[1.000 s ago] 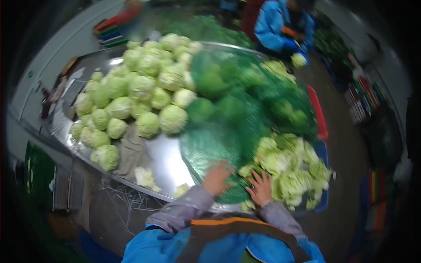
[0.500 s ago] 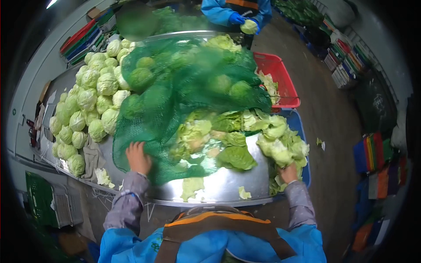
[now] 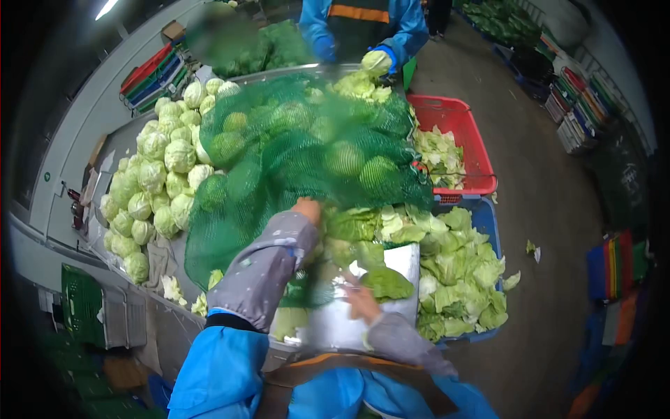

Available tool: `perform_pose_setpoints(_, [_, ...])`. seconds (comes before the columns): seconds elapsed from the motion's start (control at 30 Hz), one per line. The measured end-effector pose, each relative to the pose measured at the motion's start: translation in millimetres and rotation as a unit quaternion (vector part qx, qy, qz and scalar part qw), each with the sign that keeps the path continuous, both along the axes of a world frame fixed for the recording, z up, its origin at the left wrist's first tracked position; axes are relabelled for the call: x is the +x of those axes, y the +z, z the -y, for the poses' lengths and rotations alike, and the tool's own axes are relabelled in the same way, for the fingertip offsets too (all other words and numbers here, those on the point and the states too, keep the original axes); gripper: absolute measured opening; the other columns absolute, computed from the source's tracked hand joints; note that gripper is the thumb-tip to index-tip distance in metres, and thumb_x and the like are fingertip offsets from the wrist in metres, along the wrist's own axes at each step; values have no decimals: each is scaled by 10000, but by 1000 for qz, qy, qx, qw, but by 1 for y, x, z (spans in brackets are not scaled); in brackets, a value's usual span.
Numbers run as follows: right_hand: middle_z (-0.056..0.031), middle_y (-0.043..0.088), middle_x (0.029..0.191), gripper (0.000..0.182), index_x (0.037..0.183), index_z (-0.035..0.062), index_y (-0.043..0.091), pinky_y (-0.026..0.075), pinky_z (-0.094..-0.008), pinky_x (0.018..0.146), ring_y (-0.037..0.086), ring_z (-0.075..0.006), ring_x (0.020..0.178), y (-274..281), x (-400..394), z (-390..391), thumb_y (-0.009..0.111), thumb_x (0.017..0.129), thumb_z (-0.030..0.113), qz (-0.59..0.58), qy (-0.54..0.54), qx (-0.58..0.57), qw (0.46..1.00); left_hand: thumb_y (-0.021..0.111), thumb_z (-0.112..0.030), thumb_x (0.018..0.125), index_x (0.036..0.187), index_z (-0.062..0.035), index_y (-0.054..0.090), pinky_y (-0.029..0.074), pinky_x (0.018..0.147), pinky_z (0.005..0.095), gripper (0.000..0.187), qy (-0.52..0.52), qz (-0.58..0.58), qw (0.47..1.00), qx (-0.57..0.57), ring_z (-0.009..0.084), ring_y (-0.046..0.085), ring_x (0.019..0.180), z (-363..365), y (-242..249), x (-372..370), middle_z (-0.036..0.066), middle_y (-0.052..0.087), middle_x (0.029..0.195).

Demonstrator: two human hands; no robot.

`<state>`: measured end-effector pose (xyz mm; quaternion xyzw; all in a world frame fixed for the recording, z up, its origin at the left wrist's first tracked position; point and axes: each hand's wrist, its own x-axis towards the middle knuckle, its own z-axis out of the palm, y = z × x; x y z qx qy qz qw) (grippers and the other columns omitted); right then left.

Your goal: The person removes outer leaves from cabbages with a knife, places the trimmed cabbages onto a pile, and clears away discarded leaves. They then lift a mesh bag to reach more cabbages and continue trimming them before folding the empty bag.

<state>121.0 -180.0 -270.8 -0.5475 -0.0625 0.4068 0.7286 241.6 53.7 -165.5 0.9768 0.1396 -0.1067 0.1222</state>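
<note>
The left hand [image 3: 307,209] is at the green net [image 3: 227,241], which drapes over part of a heap of cabbages [image 3: 180,155] on the metal worktop [image 3: 403,258]; with that hand partly hidden, I cannot tell its grip. The right hand [image 3: 361,302] blurs beside a loose leaf [image 3: 388,283], its grip unclear too. Leaves [image 3: 460,269] fill a blue crate [image 3: 488,218] at the right

A pale wall [image 3: 43,199] runs down the left side, and a bright strip light [image 3: 106,8] shines at the upper left. The floor [image 3: 541,293] is a dull grey-brown, with small scraps lying on it. A shiny metal counter [image 3: 403,257] fills the middle. Colourful crates [image 3: 623,262] stand along the right edge; a green crate [image 3: 81,299] sits at the lower left. The frame's corners are dark.
</note>
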Motion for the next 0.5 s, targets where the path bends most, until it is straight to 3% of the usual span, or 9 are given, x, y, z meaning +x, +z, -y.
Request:
perform_pose_setpoints(0.03, [-118, 456, 1278, 467, 1356, 99, 368, 508, -388, 842, 493, -246, 1154, -11, 12, 1, 523, 927, 201, -4, 22, -37, 999, 630, -148, 715, 1078, -9, 619, 499, 822, 387, 389, -23, 31, 997, 68, 328, 622, 948, -10, -11, 15, 206, 627, 1035])
perform_pose_setpoints(0.07, [-120, 461, 1274, 482, 1360, 111, 374, 522, -363, 804, 511, -223, 1121, -11, 31, 59, 539, 919, 217, -45, -189, -28, 981, 646, -190, 724, 1136, 4, 583, 489, 849, 392, 460, -45, 62, 988, 136, 344, 602, 996, -19, -17, 29, 222, 597, 1113])
perform_pose_setpoints(0.1, [-143, 442, 1299, 497, 1364, 118, 369, 534, -368, 777, 501, -233, 1133, -5, 54, 90, 539, 915, 250, -28, -269, -92, 958, 646, -190, 724, 1136, 4, 583, 489, 849, 392, 460, -42, 67, 987, 136, 344, 602, 996, -21, -3, 45, 222, 597, 1113])
perform_pose_setpoints(0.17, [-60, 511, 1214, 386, 1271, 97, 434, 483, -280, 657, 560, -182, 893, 36, 76, 140, 519, 914, 218, 7, -417, -142, 898, 707, -309, 709, 1275, 20, 443, 453, 918, 405, 706, 6, -123, 992, -23, 384, 504, 1131, -15, 35, 78, 271, 493, 1236])
perform_pose_setpoints(0.2, [-60, 511, 1214, 386, 1271, 97, 434, 483, -280, 657, 560, -182, 893, 39, 79, 147, 519, 914, 218, 9, -418, -143, 897, 707, -309, 709, 1275, 20, 443, 453, 918, 405, 706, 5, -121, 992, -25, 384, 504, 1131, -6, 36, 86, 271, 493, 1236])
perform_pose_setpoints(0.27, [-78, 599, 987, 270, 1143, 72, 487, 465, -254, 556, 569, -141, 698, 47, 85, 156, 517, 924, 227, 88, -351, -231, 903, 679, -471, 716, 1284, -42, 459, 430, 950, 453, 745, 86, 138, 984, -69, 446, 391, 1222, 13, 35, 100, 262, 355, 1375])
perform_pose_setpoints(0.37, [-110, 605, 746, 207, 1036, 48, 473, 413, -246, 422, 531, -137, 491, 32, 72, 110, 527, 927, 215, 15, -330, -98, 939, 794, -531, 543, 1352, -51, 351, 418, 964, 460, 1040, 126, 105, 986, -37, 464, 413, 1191, 20, -1, 128, 313, 355, 1334])
perform_pose_setpoints(0.43, [-102, 629, 751, 177, 1008, 35, 499, 416, -239, 423, 547, -120, 487, 12, 60, 83, 548, 912, 175, 8, -266, -161, 950, 869, -492, 417, 1378, -40, 276, 414, 976, 435, 1216, 165, 129, 974, -85, 443, 430, 1183, 21, -5, 135, 316, 367, 1307])
perform_pose_setpoints(0.5, [-94, 656, 716, 174, 966, 9, 555, 434, -257, 427, 570, -122, 476, 21, 50, 61, 595, 875, 151, 50, -263, -217, 939, 877, -455, 420, 1364, -27, 298, 408, 983, 423, 1187, 131, 137, 974, -122, 425, 442, 1175, 14, 6, 136, 303, 393, 1282])
